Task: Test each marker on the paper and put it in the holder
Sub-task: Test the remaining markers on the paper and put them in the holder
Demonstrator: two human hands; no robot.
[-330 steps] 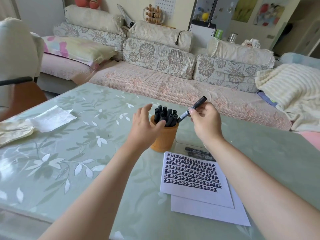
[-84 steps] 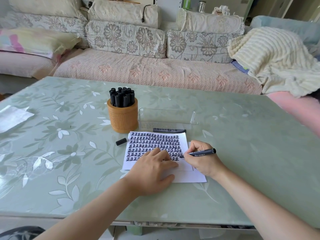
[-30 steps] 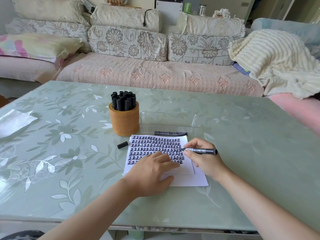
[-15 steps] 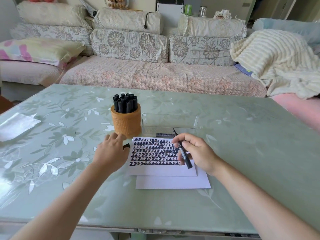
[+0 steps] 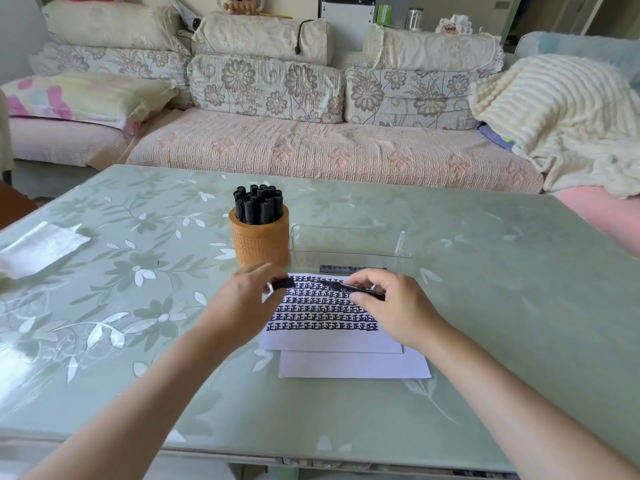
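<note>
My right hand (image 5: 394, 308) grips an uncapped black marker (image 5: 356, 289) level over the paper, its tip pointing left. My left hand (image 5: 242, 303) pinches the black cap (image 5: 282, 283) a short gap from that tip. Under both hands lies the white paper (image 5: 332, 337), covered with rows of black marks, on top of a second blank sheet (image 5: 353, 365). An orange round holder (image 5: 259, 237) behind the paper is packed with several capped black markers (image 5: 258, 202). One more black marker (image 5: 341, 269) lies on the table just beyond the paper.
A clear plastic tray (image 5: 349, 242) stands right of the holder. A crumpled white sheet (image 5: 38, 249) lies at the table's (image 5: 502, 306) left edge. A sofa (image 5: 311, 147) with cushions and a cream blanket (image 5: 561, 112) runs behind the table.
My left hand picked the cap off the table and brought it over the paper. My right hand lifted the marker off the paper and turned it level, tip toward the cap.
</note>
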